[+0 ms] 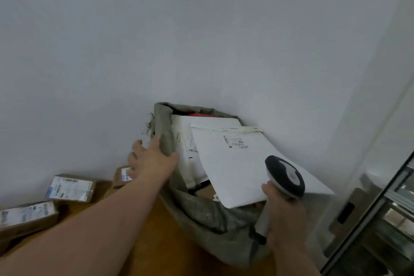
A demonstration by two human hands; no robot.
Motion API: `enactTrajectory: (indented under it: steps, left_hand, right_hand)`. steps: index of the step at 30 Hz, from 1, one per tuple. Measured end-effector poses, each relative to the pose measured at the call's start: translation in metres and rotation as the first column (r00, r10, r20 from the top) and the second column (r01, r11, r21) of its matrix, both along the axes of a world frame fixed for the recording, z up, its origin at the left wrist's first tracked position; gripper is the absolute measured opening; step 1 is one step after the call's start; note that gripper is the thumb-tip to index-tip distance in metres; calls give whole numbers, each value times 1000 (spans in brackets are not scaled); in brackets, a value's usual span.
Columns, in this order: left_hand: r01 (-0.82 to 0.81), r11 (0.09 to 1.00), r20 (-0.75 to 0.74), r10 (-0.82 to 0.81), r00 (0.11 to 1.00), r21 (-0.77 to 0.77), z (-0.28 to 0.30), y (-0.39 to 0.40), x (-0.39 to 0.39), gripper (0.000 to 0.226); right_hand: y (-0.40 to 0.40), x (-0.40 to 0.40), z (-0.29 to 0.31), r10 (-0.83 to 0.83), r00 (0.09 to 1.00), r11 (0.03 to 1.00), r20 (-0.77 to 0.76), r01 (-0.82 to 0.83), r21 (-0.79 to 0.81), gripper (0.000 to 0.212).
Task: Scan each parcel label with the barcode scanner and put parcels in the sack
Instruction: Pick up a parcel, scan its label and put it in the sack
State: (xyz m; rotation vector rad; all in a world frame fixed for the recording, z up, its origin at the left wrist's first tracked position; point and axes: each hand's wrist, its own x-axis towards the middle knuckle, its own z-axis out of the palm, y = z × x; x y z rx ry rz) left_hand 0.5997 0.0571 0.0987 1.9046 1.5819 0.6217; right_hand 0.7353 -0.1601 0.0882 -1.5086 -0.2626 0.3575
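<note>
Three boxes (70, 188) waited on the table (143, 226), left of the sack (201, 215). The sack's soft cloth looked floppy, best held at its rim. The left hand (152, 159) pressed that rim with straight fingers. The right hand (284, 217) gripped the scanner (283, 177). A mailer (242, 163), seemingly light and bendy, stuck out of the sack.

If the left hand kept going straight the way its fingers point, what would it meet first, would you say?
The left hand already rests at the sack rim, fingers aimed up and away. Beyond them probably only the white wall, though depth is unclear.
</note>
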Motion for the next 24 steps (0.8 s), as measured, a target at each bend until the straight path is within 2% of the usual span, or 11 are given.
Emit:
enactTrajectory:
  steps: [2, 3, 6, 7, 9, 14, 17, 19, 21, 23, 24]
  left_hand:
    - [30, 989, 188, -2, 982, -143, -7, 22, -6, 98]
    - [59, 977, 295, 4, 956, -203, -11, 35, -6, 96]
    - [99, 967, 419, 9, 908, -235, -9, 55, -4, 37]
    - [93, 969, 465, 24, 885, -228, -6, 58, -3, 24]
    - [104, 969, 555, 41, 831, -226, 5, 59, 1, 20]
    - [132, 979, 626, -6, 780, -154, 26, 53, 9, 20]
    - [164, 965, 607, -5, 795, -207, 23, 44, 16, 20]
    - [160, 963, 641, 16, 768, -215, 25, 38, 26, 20]
    - [52, 974, 721, 128, 681, -222, 34, 40, 37, 17]
    - [-78, 962, 817, 264, 513, -261, 42, 48, 46, 16]
    - [-117, 957, 837, 290, 464, -267, 42, 50, 51, 15]
  right_hand:
    - [20, 2, -3, 23, 998, 998, 60, -20, -54, 17]
    - [31, 2, -3, 53, 994, 996, 99, -45, -74, 23]
    - [68, 0, -2, 162, 984, 986, 76, -158, -61, 25]
    - [79, -2, -1, 191, 982, 981, 7, -191, -30, 20]
    - [97, -3, -1, 253, 960, 967, -121, -253, 17, 4]
    - [140, 16, 5, 395, 882, 918, -257, -392, 63, 11]
    - [159, 30, -1, 472, 838, 857, -273, -509, -79, 9]
    - [162, 33, -6, 505, 805, 819, -311, -561, -120, 29]
    - [160, 36, -7, 544, 759, 784, -357, -612, -105, 47]
    - [159, 45, -4, 588, 682, 744, -434, -667, -41, 50]
    - [157, 52, -3, 601, 645, 726, -472, -687, -14, 49]
